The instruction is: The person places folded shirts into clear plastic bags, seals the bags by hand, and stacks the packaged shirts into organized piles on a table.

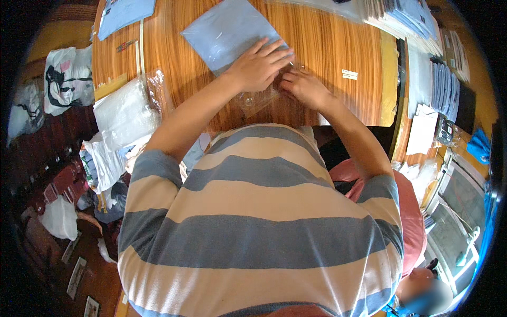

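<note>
A light blue folded garment [227,31] lies slantwise on the wood-grain table, inside a clear plastic bag [252,103] whose loose end stretches toward me. My left hand [259,64] rests flat across the garment's near right corner, fingers spread over the plastic. Close beside it, my right hand [307,89] has its fingers curled in at the bag's edge and seems to pinch the clear film. Those right fingertips are partly hidden, and the film between them is hard to see.
Another blue garment [125,16] and a small red-handled tool [125,46] lie at the far left. A pile of clear plastic bags [127,113] sits at the left edge. Small white labels [349,74] are at right, with stacked folded garments [412,24] beyond.
</note>
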The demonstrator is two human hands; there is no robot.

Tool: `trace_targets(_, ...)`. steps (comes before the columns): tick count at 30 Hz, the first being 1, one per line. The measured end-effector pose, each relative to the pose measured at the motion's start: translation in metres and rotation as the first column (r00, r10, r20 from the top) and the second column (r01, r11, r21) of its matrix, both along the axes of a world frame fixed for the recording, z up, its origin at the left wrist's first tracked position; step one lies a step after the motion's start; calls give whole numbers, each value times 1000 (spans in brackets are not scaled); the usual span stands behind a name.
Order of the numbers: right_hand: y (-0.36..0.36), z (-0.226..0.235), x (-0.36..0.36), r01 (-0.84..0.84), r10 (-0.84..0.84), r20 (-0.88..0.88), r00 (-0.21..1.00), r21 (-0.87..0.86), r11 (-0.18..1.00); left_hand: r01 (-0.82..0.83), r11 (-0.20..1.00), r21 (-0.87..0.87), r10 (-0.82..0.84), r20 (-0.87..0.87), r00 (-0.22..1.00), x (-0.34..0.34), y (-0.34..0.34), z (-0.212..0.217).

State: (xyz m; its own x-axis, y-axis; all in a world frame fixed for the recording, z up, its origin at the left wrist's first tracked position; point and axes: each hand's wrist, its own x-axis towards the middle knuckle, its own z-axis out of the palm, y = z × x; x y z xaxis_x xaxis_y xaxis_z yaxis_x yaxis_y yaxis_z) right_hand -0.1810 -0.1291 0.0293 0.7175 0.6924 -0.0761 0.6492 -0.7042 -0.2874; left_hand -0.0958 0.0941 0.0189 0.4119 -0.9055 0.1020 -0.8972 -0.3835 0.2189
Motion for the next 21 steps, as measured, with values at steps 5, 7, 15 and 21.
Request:
trace_targets(5, 1, -4, -20, -45, 41, 75, 996, 49, 998, 53, 997, 58, -56, 48, 997, -6, 14, -9)
trace_targets(7, 1, 23, -30, -227, 236, 169, 957, -73, 971, 54, 998, -10, -54, 15, 998, -7, 16, -17)
trace_targets(15, 47, 46, -36, 31, -43, 179, 983, 69, 997, 96, 995, 5, -96, 62, 993, -4, 15, -29)
trace_targets(21, 60, 13, -29, 10, -7, 99, 995, -27, 1000, 109, 994, -31, -102, 172, 980, -1, 17, -25)
